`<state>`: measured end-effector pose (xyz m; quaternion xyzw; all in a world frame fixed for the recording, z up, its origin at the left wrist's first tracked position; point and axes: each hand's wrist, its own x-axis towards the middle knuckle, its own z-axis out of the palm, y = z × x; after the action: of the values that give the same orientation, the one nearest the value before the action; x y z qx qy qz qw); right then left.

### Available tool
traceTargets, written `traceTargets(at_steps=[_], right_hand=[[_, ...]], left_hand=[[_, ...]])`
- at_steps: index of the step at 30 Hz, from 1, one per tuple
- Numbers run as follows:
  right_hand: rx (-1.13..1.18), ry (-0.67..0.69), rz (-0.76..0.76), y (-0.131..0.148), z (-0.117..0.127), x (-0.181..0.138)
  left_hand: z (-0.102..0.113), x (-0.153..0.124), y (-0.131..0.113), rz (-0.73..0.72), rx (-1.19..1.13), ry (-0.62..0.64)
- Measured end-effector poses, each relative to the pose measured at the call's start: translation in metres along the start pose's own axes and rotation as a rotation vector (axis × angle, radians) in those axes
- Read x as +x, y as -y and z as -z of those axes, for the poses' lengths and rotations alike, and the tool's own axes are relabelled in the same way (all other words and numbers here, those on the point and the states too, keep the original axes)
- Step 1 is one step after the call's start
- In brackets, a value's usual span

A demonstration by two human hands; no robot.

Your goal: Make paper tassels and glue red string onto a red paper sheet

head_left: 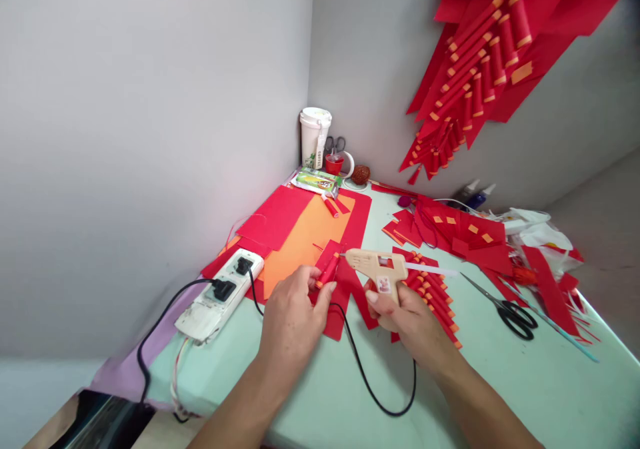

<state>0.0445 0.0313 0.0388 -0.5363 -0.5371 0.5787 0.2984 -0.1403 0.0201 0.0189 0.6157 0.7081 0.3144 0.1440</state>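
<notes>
My right hand [400, 309] is wrapped round the handle of a cream hot glue gun [376, 262]. A pale glue stick [433, 269] juts from the gun's back, and its nozzle points left. My left hand [300, 306] pinches a small red paper roll [329, 269] with an orange band at its end. The nozzle is close to the roll's upper end; whether they touch I cannot tell. Beyond my right hand lies a red sheet bearing several rows of orange-tipped red rolls [440, 296], partly hidden by the hand and gun.
A white power strip [220, 296] with black plugs sits at left; a black cord [370, 386] loops in front. Black-handled scissors [515, 316] lie right, near red paper scraps [465, 236]. A white cup [315, 136] stands in the corner. Red paper firecracker decorations [480, 69] hang on the wall.
</notes>
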Motion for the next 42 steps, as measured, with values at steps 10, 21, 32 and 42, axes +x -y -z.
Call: traceTargets(at_steps=[10,21,32,42], right_hand=[[0.003,0.010,-0.004,0.0007,-0.0009,-0.0015],[-0.023,-0.034,-0.036,0.0006,-0.0020,-0.0019],[0.002,0.039,-0.007,-0.0022,-0.0031,-0.0005],[0.057,0.064,-0.009,-0.0020,-0.0045,-0.0015]], left_hand=[[-0.0011,0.0001,-0.0002,-0.001,0.004,-0.005],[-0.0006,0.0002,-0.0003,0.015,0.012,0.006],[-0.0006,-0.0002,0.0001,0.009,0.020,0.006],[0.0004,-0.0014,0.0016,0.002,0.014,-0.003]])
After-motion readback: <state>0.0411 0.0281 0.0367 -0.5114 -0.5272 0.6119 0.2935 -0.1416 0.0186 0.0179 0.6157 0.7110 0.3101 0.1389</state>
